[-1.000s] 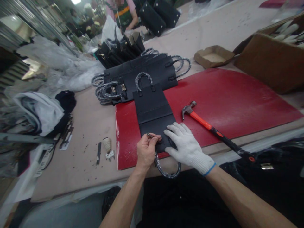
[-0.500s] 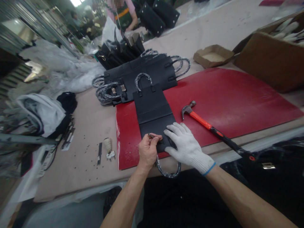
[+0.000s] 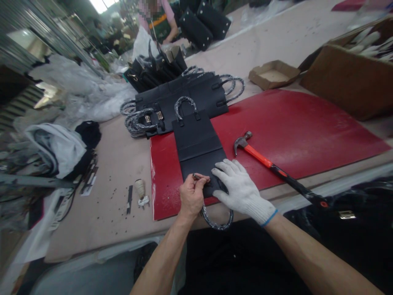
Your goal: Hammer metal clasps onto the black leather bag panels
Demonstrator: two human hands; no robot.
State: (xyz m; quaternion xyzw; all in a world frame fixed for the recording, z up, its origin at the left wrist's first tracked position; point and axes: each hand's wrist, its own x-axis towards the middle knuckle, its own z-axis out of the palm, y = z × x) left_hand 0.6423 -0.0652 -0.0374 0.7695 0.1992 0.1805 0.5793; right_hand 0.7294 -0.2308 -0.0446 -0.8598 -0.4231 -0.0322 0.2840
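A black bag panel [image 3: 199,141] lies on the red mat, with a plastic-wrapped handle [image 3: 186,102] at its far end and another wrapped handle [image 3: 219,226] hanging over the table edge near me. My bare left hand [image 3: 193,194] pinches a short metal rod-like tool [image 3: 195,176] over the panel's near end; fingers hide most of it. Gloved in white, my right hand [image 3: 238,184] rests flat on the panel's near right corner, fingers spread. To its right lies a claw hammer [image 3: 260,157] with an orange and black handle, untouched.
The red mat [image 3: 291,131] covers much of the table. Behind are stacked black bag panels [image 3: 196,96]. A shallow cardboard tray [image 3: 273,76] and a brown box [image 3: 350,78] stand at right. At left lie a thread cone [image 3: 140,189] and a dark flat tool [image 3: 129,198].
Both hands hold nearly the same position on the panel. The view has shifted very slightly.
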